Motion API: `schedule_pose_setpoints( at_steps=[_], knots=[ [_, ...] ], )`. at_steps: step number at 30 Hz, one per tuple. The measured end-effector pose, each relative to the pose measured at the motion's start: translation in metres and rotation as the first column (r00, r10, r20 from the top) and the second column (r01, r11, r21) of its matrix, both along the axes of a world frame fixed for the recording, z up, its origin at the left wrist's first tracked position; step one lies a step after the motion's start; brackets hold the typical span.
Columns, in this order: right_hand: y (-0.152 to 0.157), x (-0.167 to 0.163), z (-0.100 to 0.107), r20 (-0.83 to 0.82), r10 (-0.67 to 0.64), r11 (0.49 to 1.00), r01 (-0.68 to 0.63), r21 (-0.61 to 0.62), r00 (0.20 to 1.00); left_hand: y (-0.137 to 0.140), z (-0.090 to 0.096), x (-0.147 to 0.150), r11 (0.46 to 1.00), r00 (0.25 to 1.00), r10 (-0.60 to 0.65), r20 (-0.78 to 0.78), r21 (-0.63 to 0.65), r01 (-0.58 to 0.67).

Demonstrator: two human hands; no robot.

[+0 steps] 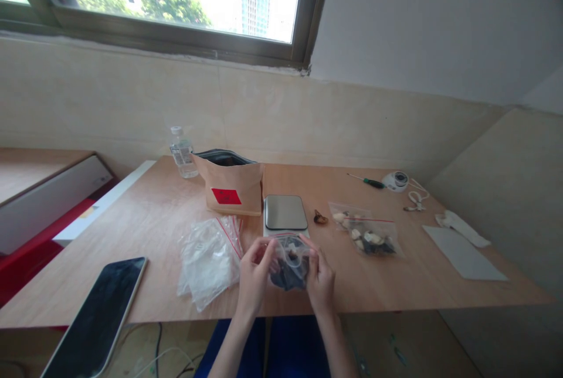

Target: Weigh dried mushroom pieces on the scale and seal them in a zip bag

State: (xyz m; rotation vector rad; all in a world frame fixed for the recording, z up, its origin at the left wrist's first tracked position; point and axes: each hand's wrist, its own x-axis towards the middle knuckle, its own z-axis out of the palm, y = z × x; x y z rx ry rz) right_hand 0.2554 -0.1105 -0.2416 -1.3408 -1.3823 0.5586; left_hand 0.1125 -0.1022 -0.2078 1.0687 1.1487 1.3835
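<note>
Both hands hold a small clear zip bag [288,264] of dark pieces above the desk's [153,231] near edge, the left hand [254,275] and right hand [320,278] each pinching a top corner. Pressing evenly along the strip would likely seal it well. Behind, the brown pouch's [229,183] red label is unreadable.

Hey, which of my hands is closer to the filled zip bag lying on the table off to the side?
Right. Your right hand sits just inward of the filled zip bag, while your left hand is farther off, on the other side of the small bag both hands hold.
</note>
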Motion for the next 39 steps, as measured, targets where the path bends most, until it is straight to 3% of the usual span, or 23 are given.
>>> schedule_pose_setpoints(
  at_steps=[5, 13, 16, 19, 21, 25, 28, 33, 39],
  knots=[
    [0.009, 0.012, -0.003, -0.006, -0.068, 0.998, 0.067, -0.019, 0.998, 0.002, -0.001, -0.009, 0.984, 0.983, 0.175, -0.055, -0.013, -0.175],
    [0.024, 0.015, -0.009, -0.221, -0.16, 0.985, 0.143, -0.091, 0.962, 0.01, -0.023, -0.019, 0.977, 0.938, 0.196, -0.287, 0.135, -0.163],
    [0.022, 0.019, -0.009, -0.184, -0.149, 0.989, 0.144, -0.043, 0.972, 0.008, -0.03, -0.018, 0.988, 0.933, 0.123, -0.34, 0.132, -0.082],
    [0.018, 0.024, -0.007, -0.045, 0.049, 0.999, -0.049, -0.005, 0.998, 0.006, -0.03, -0.017, 0.981, 0.918, 0.01, -0.396, 0.183, 0.068],
    [0.017, 0.027, -0.007, -0.01, 0.118, 0.993, -0.118, 0.004, 0.993, 0.006, -0.029, -0.017, 0.973, 0.926, 0.025, -0.376, 0.22, 0.064],
    [0.022, 0.032, -0.015, -0.068, -0.045, 0.999, 0.044, -0.007, 0.997, 0.011, -0.033, -0.017, 0.978, 0.972, 0.163, -0.167, 0.156, -0.137],
    [0.028, 0.032, -0.027, -0.085, -0.064, 0.997, 0.059, -0.057, 0.994, 0.014, -0.04, -0.017, 0.983, 0.981, 0.178, -0.082, 0.067, -0.173],
    [0.03, 0.031, -0.034, -0.152, -0.178, 0.982, 0.166, -0.09, 0.972, 0.016, -0.049, -0.016, 0.987, 0.985, 0.163, -0.058, 0.015, -0.162],
    [0.029, 0.029, -0.03, -0.305, -0.178, 0.984, 0.158, -0.087, 0.935, 0.016, -0.05, -0.018, 0.983, 0.978, 0.185, -0.096, 0.021, -0.184]
  ],
)
